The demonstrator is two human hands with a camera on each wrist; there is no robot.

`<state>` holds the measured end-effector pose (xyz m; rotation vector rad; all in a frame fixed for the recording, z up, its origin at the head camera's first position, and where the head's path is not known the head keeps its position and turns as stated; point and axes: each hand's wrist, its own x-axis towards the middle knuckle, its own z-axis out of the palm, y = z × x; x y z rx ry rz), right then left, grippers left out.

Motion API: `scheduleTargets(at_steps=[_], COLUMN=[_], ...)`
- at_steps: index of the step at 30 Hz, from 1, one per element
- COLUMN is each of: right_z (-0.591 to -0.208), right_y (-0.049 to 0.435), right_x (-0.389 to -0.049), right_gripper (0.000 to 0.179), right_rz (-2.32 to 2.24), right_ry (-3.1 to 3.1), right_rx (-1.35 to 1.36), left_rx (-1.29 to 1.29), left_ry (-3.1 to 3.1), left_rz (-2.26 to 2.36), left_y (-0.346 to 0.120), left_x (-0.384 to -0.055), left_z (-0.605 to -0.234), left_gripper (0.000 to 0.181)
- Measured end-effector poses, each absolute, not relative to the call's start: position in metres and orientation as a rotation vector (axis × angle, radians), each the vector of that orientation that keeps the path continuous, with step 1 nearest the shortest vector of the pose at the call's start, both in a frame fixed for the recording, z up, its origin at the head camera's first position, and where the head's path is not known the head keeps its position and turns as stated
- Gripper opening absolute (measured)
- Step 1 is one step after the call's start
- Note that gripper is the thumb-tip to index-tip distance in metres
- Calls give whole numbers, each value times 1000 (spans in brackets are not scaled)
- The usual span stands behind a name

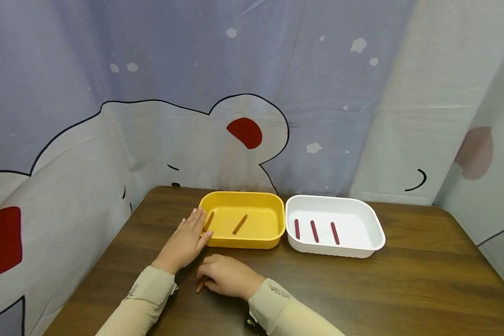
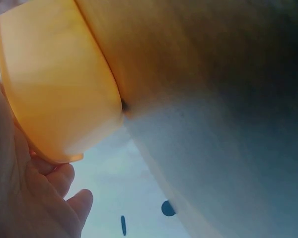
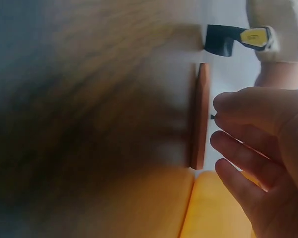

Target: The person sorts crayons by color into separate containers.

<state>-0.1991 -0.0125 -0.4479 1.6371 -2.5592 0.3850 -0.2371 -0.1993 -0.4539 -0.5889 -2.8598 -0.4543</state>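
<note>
My left hand rests over the left rim of a yellow plastic tray, fingers straight and thumb by the near corner. The left wrist view shows the tray's outer wall with fingers along its rim. Inside the tray lie two orange-brown sticks, one partly behind the left hand. In front of it, my right hand is over another orange-brown stick on the table. From the right wrist, loosely bent fingers appear right beside that stick, with a gap showing.
A white tray stands against the yellow one's right side, holding three dark red sticks. Both sit on a brown wooden table. A printed curtain hangs behind and at the sides.
</note>
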Motion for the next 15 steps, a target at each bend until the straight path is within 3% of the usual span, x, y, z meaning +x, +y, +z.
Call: scheduleTargets(at_steps=[15], right_z=[-449], right_y=[-19], right_x=[-201], right_gripper=[10], right_rz=[225], right_ry=[-2504], right_rx=[1716], left_rx=[-596], left_ry=[-2862], left_rz=[-455], left_y=[-200], left_x=[-238], left_z=[-454], left_gripper=[68])
